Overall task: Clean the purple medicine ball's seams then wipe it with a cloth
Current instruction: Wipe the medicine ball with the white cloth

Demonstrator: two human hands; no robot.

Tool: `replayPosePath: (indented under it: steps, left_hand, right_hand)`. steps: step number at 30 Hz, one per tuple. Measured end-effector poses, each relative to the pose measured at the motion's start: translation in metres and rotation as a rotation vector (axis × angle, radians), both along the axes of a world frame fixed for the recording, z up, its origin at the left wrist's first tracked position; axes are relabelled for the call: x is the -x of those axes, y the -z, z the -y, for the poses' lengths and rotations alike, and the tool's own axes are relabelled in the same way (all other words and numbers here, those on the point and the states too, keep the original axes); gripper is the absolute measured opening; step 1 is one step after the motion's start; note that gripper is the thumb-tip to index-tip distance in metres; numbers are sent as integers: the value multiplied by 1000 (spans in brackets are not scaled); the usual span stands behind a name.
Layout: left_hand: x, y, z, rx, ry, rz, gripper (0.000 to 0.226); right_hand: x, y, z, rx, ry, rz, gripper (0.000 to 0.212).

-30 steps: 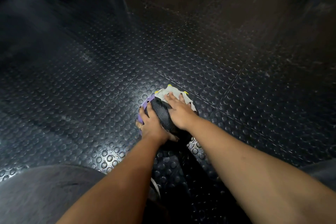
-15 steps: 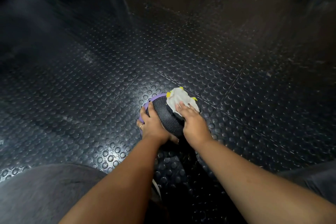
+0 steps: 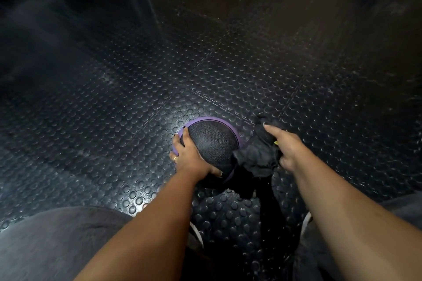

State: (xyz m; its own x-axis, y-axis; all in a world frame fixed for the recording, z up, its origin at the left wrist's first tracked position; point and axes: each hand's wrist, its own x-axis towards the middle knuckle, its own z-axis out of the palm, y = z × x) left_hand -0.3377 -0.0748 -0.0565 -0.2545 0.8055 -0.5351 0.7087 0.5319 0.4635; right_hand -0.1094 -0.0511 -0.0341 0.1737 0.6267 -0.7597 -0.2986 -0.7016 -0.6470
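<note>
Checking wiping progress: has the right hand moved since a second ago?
Yes. The right hand, gripping the cloth, has come off the medicine ball to its right.

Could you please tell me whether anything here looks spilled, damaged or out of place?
Nothing stands out: the left hand holds the medicine ball on the studded floor, and the right hand grips the cloth beside it.

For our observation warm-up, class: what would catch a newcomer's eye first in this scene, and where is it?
The round purple medicine ball with a black textured panel stands out, brightly lit near the middle on the black studded rubber floor, with the left hand gripping its left side. Just to its right, the right hand holds a dark crumpled cloth.
</note>
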Motion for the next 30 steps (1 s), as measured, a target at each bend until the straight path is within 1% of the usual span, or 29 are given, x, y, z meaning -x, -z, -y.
replayPosePath:
  steps: [2, 4, 7, 8, 11, 13, 15, 17, 19, 22, 23, 25, 26, 27, 28, 29, 30]
  left_hand:
    - [-1, 0, 0, -2, 2, -4, 163]
    - [-1, 1, 0, 0, 1, -1, 164]
    - [-1, 1, 0, 8, -11, 15, 164]
    - [-1, 0, 0, 11, -14, 18, 164]
    - [-1, 0, -1, 16, -13, 18, 164]
    - [-1, 0, -1, 12, -11, 15, 164]
    - [-1, 1, -1, 8, -9, 7, 165]
    - [-1, 1, -1, 2, -2, -1, 164]
    - [-1, 1, -1, -5, 1, -3, 164]
    - [0, 0, 0, -7, 4, -7, 163]
    - [-1, 0, -1, -7, 7, -10, 163]
    - [-1, 0, -1, -7, 9, -16, 163]
    - [-1, 1, -1, -8, 8, -18, 163]
    - [-1, 2, 0, -11, 8, -19, 164]
    - [-2, 3, 0, -14, 6, -18, 164]
    - [-2, 3, 1, -17, 6, -19, 164]
    - [-2, 5, 1, -18, 5, -23, 164]
  right_hand:
    - [-2, 1, -3, 25, 17, 64, 28]
    - [-2, 0, -5, -4, 13, 84, 30]
    - [-10, 6, -11, -121, -30, 83, 55]
    - [-12, 4, -12, -159, -23, 76, 56]
    - [-13, -18, -15, -237, 90, 10, 42]
    - [-16, -23, -19, -281, 122, -60, 40]
    - [-18, -26, -21, -275, 135, -115, 34]
    - [-19, -31, -23, -232, 134, -130, 30]
    - [-19, -34, -25, -203, 81, -143, 31]
    - [-16, -38, -28, -137, -72, -265, 41]
    - [-14, -38, -27, -126, -113, -264, 40]
    - [-6, -33, -28, -158, -133, -197, 34]
    - [-1, -31, -26, -185, -133, -128, 38]
    - [4, -26, -24, -198, -169, -13, 46]
    - [9, -19, -23, -202, -267, 143, 52]
    - [14, -13, -21, -209, -412, 331, 54]
    - [21, -8, -18, -224, -567, 500, 50]
